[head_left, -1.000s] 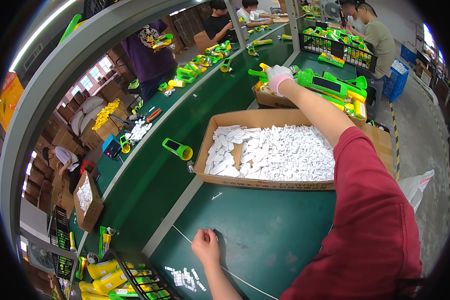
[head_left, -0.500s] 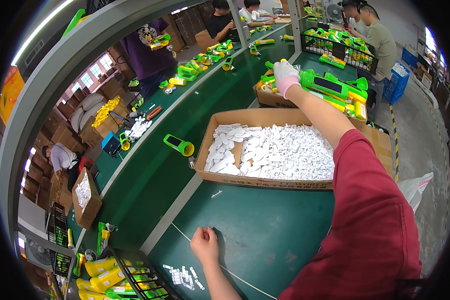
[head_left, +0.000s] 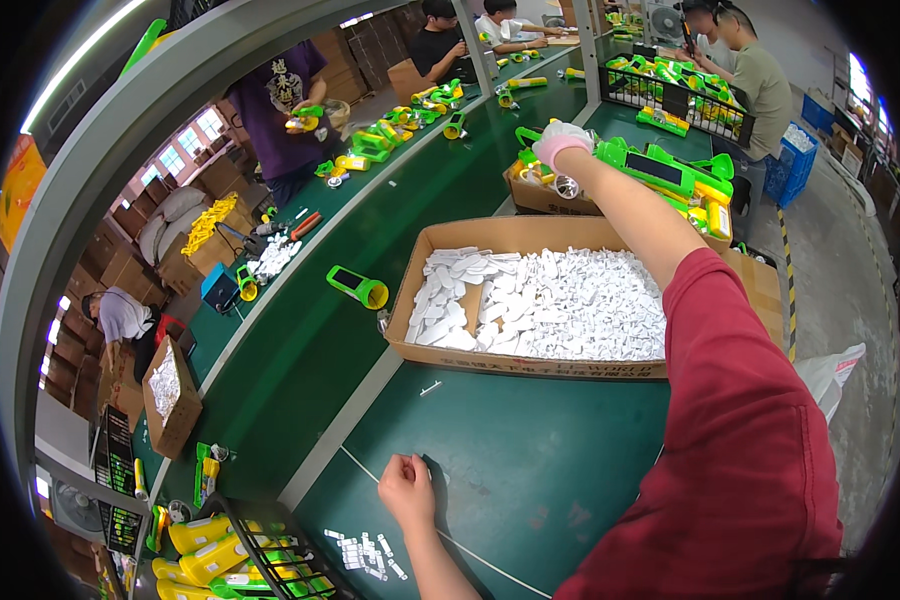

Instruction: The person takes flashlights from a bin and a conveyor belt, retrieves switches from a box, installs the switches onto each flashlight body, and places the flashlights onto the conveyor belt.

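Observation:
My right hand (head_left: pixel 562 143), in a white glove with a pink cuff, reaches far out over a carton (head_left: pixel 545 195) beyond the big parts box. Its fingers close on a green flashlight housing (head_left: pixel 527 136), mostly covered by the hand. A round silver lamp reflector (head_left: pixel 567 187) shows just below the glove. Bare, my left hand (head_left: pixel 407 490) rests low over the green table with its fingers curled in; what they hold, if anything, is hidden. Small white plastic pieces (head_left: pixel 365 553) lie in a cluster to its lower left.
A wide carton (head_left: pixel 530 369) of white plastic parts stands mid-table. Green-and-yellow flashlights (head_left: pixel 660 172) pile up right of my right hand. One flashlight (head_left: pixel 358 287) lies on the conveyor (head_left: pixel 300 370). A black crate (head_left: pixel 270 550) sits at lower left. Several people work along the line.
My right hand has shifted slightly left, and the green housing and silver reflector now show beside it. My left hand stays put. Across the belt, the person in purple has moved a flashlight lower.

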The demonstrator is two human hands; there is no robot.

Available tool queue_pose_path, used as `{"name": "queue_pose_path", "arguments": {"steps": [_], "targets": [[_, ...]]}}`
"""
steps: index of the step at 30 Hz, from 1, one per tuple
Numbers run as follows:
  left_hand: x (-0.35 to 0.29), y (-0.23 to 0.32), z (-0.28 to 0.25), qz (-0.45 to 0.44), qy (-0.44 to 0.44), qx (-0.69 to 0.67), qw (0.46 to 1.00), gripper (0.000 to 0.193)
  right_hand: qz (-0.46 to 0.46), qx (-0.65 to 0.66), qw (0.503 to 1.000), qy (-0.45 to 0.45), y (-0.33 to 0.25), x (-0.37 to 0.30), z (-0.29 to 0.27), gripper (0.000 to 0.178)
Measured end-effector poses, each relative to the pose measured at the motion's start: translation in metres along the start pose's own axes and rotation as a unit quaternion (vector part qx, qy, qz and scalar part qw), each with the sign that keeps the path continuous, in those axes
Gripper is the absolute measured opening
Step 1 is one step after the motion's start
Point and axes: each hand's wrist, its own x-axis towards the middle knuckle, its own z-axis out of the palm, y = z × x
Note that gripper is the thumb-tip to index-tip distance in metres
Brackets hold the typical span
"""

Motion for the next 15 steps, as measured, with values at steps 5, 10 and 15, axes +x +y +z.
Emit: {"name": "queue_pose_path", "arguments": {"steps": [5, 10, 15], "targets": [[0.001, 0.000, -0.001, 0.000, 0.001, -0.002, 1.000, 0.022, -0.004, -0.007, 1.000, 0.013, -0.004, -0.008, 0.002, 0.034], [0.001, 0.002, -0.001, 0.005, 0.007, -0.006, 1.000, 0.023, -0.036, -0.086, 0.996, -0.003, -0.011, -0.014, 0.006, 0.043], [0.001, 0.002, -0.002, 0.007, 0.008, -0.003, 1.000, 0.023, -0.060, -0.129, 0.990, -0.010, -0.013, -0.016, 0.014, 0.051]]}}
